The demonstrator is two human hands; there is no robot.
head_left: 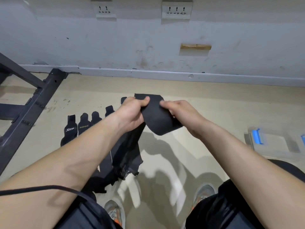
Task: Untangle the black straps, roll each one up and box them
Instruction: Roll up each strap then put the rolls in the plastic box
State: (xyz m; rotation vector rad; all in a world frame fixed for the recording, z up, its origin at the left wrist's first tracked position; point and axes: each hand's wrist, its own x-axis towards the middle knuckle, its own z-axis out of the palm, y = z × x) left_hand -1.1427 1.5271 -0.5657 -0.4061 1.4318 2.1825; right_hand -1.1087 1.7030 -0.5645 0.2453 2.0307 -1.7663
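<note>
A wide black strap (155,119) is held up over the floor between both hands. My left hand (132,113) grips its left edge, thumb on top. My right hand (179,113) pinches its right side. The strap's long tail (127,151) hangs down from my left hand to a dark heap on the floor near my left knee. Several other black straps (85,126) lie side by side on the floor to the left, some with printed logos. A clear box with blue latches (270,144) sits on the floor at the right.
A black metal frame (33,106) runs diagonally along the left. A grey wall with a skirting board (165,75) closes the far side. My shoes (115,212) and knees fill the bottom. A thin black cord (41,189) crosses my left forearm.
</note>
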